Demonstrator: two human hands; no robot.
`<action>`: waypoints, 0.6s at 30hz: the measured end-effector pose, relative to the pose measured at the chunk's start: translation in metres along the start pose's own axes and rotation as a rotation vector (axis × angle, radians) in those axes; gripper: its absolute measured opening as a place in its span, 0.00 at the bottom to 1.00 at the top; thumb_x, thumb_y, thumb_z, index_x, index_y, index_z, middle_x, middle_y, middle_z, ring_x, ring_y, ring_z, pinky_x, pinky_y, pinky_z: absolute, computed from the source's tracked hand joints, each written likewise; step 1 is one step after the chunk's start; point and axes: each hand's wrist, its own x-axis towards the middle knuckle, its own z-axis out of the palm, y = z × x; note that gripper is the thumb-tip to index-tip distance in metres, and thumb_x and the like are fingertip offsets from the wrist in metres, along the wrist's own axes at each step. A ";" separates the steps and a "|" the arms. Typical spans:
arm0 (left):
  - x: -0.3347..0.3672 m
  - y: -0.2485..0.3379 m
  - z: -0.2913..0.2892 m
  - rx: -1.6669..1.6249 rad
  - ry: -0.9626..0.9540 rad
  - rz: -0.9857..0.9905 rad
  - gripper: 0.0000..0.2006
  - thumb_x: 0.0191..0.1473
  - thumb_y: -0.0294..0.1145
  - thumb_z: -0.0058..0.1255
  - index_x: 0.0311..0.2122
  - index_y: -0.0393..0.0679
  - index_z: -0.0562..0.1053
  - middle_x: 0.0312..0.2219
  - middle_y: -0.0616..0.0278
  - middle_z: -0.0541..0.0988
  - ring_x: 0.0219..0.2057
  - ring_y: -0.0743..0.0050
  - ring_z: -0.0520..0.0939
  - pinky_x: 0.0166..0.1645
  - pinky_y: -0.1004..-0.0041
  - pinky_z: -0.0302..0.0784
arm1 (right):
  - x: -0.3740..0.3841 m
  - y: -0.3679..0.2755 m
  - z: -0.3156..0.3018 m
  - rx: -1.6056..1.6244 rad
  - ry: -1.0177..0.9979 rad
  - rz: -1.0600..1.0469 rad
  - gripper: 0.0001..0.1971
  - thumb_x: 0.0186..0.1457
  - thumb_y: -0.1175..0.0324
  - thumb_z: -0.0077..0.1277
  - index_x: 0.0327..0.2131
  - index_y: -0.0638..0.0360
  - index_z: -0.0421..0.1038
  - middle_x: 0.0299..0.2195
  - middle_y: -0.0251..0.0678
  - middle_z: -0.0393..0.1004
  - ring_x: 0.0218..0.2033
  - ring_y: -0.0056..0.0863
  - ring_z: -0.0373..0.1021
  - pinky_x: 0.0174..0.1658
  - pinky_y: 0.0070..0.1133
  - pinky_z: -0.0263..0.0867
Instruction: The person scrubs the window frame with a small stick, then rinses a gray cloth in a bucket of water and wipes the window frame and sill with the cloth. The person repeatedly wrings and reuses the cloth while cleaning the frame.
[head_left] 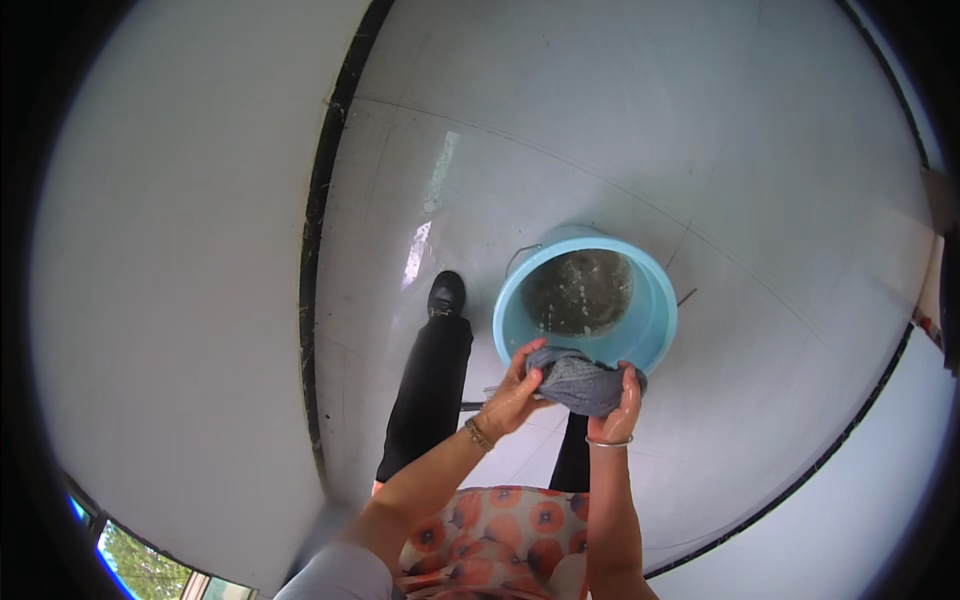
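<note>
A wet-looking grey cloth [580, 383], bunched and twisted, is stretched between my two hands over the near rim of a light blue bucket [657, 318]. My left hand [515, 392] grips its left end, thumb on top. Around the right end, my right hand [622, 405] is closed, palm turned inward. Murky grey-brown water [580, 290] with bubbles or drops stands in the bucket. The bucket's thin wire handle [518, 258] hangs at its left side. Part of the near rim is hidden behind the cloth and hands.
Pale tiled floor [560, 130] surrounds the bucket, with a white wall [190, 250] and black skirting [312, 230] at the left. My black shoe [447, 293] stands left of the bucket. A small stick-like piece [687, 297] lies at its right. Brownish objects [932, 290] stand at the far right edge.
</note>
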 end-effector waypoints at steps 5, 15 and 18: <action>-0.047 0.005 0.070 0.166 0.144 0.343 0.25 0.47 0.30 0.61 0.49 0.48 0.64 0.54 0.58 0.64 0.53 0.65 0.68 0.56 0.67 0.64 | -0.043 -0.017 0.000 0.138 0.001 0.266 0.18 0.57 0.55 0.42 0.42 0.59 0.66 0.40 0.37 0.71 0.43 0.34 0.69 0.49 0.32 0.65; -0.155 0.034 0.169 1.097 -0.462 1.088 0.17 0.38 0.25 0.62 0.38 0.45 0.73 0.49 0.55 0.71 0.58 0.50 0.63 0.62 0.50 0.54 | -0.092 -0.137 0.028 -0.106 -0.528 0.869 0.12 0.54 0.63 0.45 0.34 0.61 0.74 0.33 0.39 0.76 0.37 0.31 0.72 0.42 0.25 0.69; -0.172 0.048 0.194 1.247 -0.629 1.232 0.18 0.37 0.29 0.60 0.38 0.45 0.74 0.48 0.56 0.72 0.58 0.52 0.64 0.62 0.50 0.55 | -0.094 -0.154 0.038 -0.413 -0.665 0.764 0.15 0.55 0.62 0.45 0.38 0.63 0.73 0.34 0.36 0.74 0.36 0.26 0.71 0.41 0.22 0.68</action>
